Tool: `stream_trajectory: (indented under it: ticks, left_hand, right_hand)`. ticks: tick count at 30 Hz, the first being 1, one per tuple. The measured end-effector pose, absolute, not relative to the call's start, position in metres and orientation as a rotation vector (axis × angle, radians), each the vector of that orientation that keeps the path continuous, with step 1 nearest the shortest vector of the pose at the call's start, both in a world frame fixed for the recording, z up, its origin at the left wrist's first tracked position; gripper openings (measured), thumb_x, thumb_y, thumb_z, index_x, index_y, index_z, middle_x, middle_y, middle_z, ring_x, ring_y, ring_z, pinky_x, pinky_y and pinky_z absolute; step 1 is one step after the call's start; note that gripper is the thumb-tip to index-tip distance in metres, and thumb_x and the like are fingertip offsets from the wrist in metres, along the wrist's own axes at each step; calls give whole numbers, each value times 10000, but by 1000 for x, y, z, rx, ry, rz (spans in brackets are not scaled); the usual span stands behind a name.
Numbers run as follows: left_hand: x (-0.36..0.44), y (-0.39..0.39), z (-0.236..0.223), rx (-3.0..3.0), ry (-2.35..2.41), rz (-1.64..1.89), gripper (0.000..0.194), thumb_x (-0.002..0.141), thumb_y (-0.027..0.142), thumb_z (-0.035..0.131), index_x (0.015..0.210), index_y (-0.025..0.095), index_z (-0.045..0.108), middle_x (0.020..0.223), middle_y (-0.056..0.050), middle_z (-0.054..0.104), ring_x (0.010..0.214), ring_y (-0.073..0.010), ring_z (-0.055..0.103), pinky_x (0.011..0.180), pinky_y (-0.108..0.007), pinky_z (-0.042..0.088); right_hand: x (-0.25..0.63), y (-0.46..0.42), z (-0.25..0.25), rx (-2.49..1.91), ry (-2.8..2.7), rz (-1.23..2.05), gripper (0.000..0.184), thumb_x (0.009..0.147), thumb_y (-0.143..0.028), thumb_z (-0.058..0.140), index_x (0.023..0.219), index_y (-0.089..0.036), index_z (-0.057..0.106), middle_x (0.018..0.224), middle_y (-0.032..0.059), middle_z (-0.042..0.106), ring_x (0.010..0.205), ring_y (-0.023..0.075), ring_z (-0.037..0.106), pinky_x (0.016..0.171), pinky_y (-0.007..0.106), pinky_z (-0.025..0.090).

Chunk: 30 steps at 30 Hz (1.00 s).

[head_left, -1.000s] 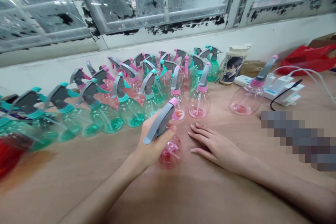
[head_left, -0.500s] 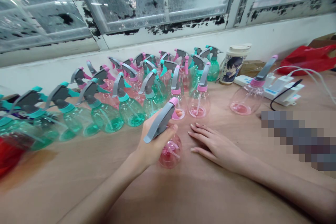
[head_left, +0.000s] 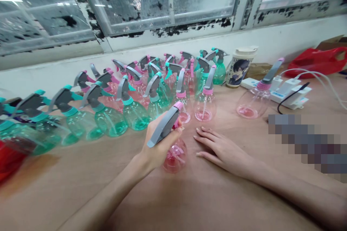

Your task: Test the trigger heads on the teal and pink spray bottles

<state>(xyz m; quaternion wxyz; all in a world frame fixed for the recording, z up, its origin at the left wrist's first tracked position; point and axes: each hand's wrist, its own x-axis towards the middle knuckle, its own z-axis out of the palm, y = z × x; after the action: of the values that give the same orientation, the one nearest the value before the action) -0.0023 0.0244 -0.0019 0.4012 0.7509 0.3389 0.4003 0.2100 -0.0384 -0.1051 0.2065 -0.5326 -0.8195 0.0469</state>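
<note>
My left hand (head_left: 157,144) is wrapped round the neck of a pink spray bottle (head_left: 175,155) with a grey trigger head (head_left: 164,126), which stands on the brown table (head_left: 189,202). Just to its right my right hand (head_left: 222,148) lies flat on the table, palm down, fingers stretched out and holding nothing. Beyond the hands stand rows of green and pink spray bottles (head_left: 132,112), the nearest two pink ones (head_left: 204,103) a short way past my fingertips.
One more pink spray bottle (head_left: 252,99) stands apart to the right, by a white power strip (head_left: 287,92) with cables. A printed cup (head_left: 240,66) stands at the wall below the window. Red bags (head_left: 317,59) lie at far right and far left.
My left forefinger has curled in on the trigger, where before it pointed out past the nozzle. The bottle and my right hand have stayed where they were.
</note>
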Motion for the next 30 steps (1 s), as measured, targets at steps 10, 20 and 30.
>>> stream_trajectory:
  ticks: [10, 20, 30]
  left_hand:
    - [1, 25, -2, 1974, 854, 1063, 75, 765, 261, 562, 716, 231, 514, 656, 31, 554, 593, -149, 499, 597, -296, 426]
    - [0, 24, -1, 2026, 879, 1068, 88, 763, 271, 544, 708, 231, 488, 608, 42, 477, 549, -141, 438, 534, -281, 367]
    - [1, 20, 0, 2008, 895, 1117, 50, 780, 256, 559, 749, 241, 523, 658, 31, 575, 608, -166, 533, 610, -311, 448]
  right_hand:
    - [211, -39, -104, -1471, -2256, 149, 527, 956, -485, 471, 1361, -155, 538, 1429, 147, 515, 1365, 293, 414, 1119, 516, 357]
    - [210, -39, -104, -1481, -2261, 144, 522, 957, -483, 468, 1361, -160, 538, 1428, 143, 517, 1363, 293, 418, 1110, 521, 369]
    - [210, -40, -105, -1460, -2240, 151, 512, 952, -480, 482, 1364, -182, 538, 1423, 136, 524, 1359, 297, 423, 1108, 527, 370]
